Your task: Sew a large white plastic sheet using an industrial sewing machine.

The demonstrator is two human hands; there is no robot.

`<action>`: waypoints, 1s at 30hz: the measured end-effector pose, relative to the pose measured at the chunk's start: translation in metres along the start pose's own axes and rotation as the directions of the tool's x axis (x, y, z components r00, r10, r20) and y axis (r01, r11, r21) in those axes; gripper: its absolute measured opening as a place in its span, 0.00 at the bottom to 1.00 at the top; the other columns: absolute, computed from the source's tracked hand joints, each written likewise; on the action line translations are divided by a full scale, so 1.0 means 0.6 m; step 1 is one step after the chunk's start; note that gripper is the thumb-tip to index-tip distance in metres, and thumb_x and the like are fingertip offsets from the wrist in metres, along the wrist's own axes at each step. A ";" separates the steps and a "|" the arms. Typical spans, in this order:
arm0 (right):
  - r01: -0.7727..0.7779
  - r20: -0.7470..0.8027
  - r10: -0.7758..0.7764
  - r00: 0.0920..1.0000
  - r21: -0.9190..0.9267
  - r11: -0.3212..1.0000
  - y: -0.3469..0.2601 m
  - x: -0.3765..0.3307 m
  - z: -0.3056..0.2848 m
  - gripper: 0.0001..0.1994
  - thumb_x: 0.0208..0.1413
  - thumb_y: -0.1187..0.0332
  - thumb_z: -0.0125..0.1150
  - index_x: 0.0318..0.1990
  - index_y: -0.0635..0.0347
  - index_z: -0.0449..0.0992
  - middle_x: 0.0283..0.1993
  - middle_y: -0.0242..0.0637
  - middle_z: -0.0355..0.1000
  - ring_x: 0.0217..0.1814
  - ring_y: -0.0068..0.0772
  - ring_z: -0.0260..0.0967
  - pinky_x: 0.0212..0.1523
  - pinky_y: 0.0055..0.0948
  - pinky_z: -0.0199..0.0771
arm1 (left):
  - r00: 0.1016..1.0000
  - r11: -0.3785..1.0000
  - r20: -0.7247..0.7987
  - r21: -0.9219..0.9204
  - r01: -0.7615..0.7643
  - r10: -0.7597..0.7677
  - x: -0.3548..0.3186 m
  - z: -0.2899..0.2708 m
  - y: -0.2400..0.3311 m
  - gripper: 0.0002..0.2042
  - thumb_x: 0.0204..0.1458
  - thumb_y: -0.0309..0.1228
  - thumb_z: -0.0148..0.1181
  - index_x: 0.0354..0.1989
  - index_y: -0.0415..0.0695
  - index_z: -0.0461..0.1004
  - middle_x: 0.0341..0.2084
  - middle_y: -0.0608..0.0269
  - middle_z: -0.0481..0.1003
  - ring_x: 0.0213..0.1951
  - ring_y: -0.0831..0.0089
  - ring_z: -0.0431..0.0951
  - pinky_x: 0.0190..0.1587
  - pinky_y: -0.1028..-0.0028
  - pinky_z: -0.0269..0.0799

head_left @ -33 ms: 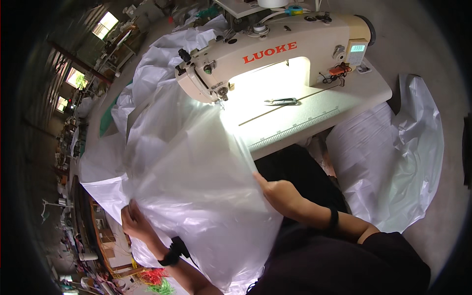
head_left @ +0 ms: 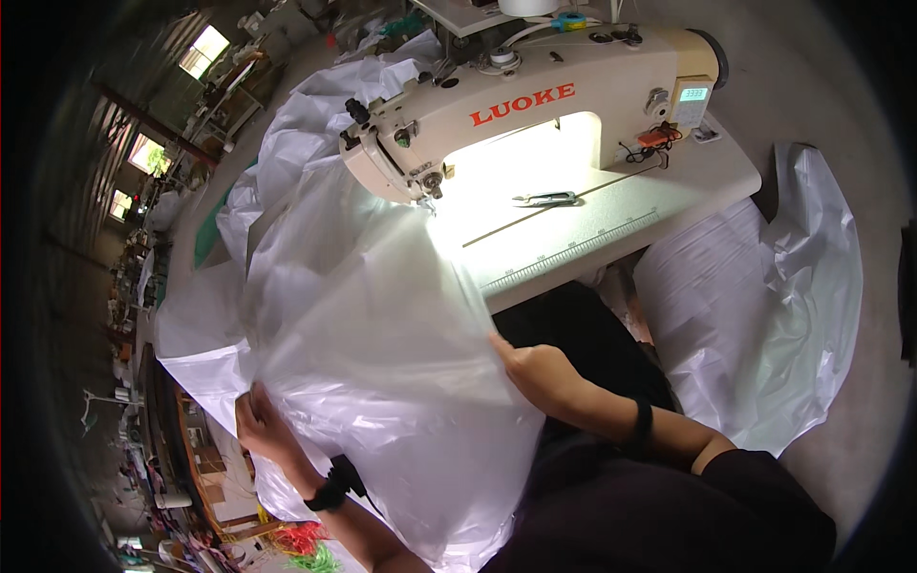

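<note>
Plastic sheet (head_left: 382,382) was thin, clear and floppy; judged it light, slippery and quick to crease or tear, so best gripped at the edges with a pinch, not mid-panel. It lay draped from under the needle end of the sewing machine (head_left: 535,105) down over the front of the worktop (head_left: 611,220) and across my lap. Left hand (head_left: 260,425) was clenched on the lower left edge, fingers bunching the film. Right hand (head_left: 535,368) was grasping the right edge just off the worktop front, thumb on top. Sheet stretched between both hands, machine head beyond it. Small snips (head_left: 546,199) lay on the lit part of the worktop, apart from both hands. More white sheeting (head_left: 764,306) was piled on the floor to my right.
</note>
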State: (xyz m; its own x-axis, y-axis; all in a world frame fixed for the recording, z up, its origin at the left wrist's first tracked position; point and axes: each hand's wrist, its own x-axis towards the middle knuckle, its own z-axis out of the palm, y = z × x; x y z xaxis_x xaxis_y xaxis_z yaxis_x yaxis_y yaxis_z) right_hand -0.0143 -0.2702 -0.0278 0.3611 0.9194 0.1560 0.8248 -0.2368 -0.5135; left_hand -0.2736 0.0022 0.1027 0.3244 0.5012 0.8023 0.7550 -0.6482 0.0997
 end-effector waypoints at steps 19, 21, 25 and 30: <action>-0.176 0.128 0.263 0.956 0.970 0.167 0.054 0.072 0.036 0.25 0.59 0.66 0.64 0.59 0.69 0.65 0.34 0.33 0.74 0.35 0.18 0.71 0.38 0.22 0.72 | 0.913 0.969 0.373 0.234 0.079 -0.165 -0.060 0.278 -0.123 0.12 0.59 0.44 0.56 0.34 0.49 0.76 0.30 0.58 0.80 0.31 0.51 0.79 0.31 0.58 0.73; -0.287 0.271 0.205 0.940 0.957 0.049 0.053 0.015 0.057 0.19 0.61 0.65 0.62 0.53 0.67 0.70 0.38 0.30 0.74 0.36 0.16 0.69 0.39 0.19 0.71 | 0.936 0.976 0.319 0.199 0.087 -0.149 -0.057 0.262 -0.113 0.12 0.58 0.43 0.57 0.35 0.48 0.76 0.30 0.59 0.80 0.30 0.52 0.79 0.31 0.58 0.73; -0.422 0.364 0.236 0.901 0.860 0.288 0.053 -0.071 -0.001 0.09 0.61 0.66 0.62 0.42 0.62 0.74 0.32 0.24 0.70 0.32 0.11 0.63 0.32 0.18 0.65 | 0.967 0.989 0.231 0.124 0.079 -0.106 -0.064 0.224 -0.124 0.09 0.58 0.39 0.59 0.34 0.47 0.76 0.29 0.60 0.80 0.29 0.56 0.80 0.30 0.61 0.73; -0.378 0.284 0.279 0.917 0.842 0.384 0.073 -0.097 -0.003 0.12 0.58 0.64 0.66 0.36 0.63 0.73 0.26 0.25 0.65 0.27 0.12 0.58 0.28 0.21 0.63 | 0.909 0.963 0.345 0.213 0.165 -0.233 -0.076 0.185 -0.145 0.09 0.60 0.39 0.56 0.37 0.47 0.77 0.30 0.59 0.79 0.29 0.58 0.80 0.32 0.62 0.73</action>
State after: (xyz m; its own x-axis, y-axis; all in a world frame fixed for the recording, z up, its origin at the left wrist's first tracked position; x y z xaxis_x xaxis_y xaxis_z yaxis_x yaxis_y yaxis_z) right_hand 0.0012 -0.3347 -0.0580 0.4375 0.8666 -0.2400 -0.1859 -0.1739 -0.9670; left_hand -0.2909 0.0996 -0.0081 0.3160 0.8043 0.5032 0.9022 -0.4189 0.1030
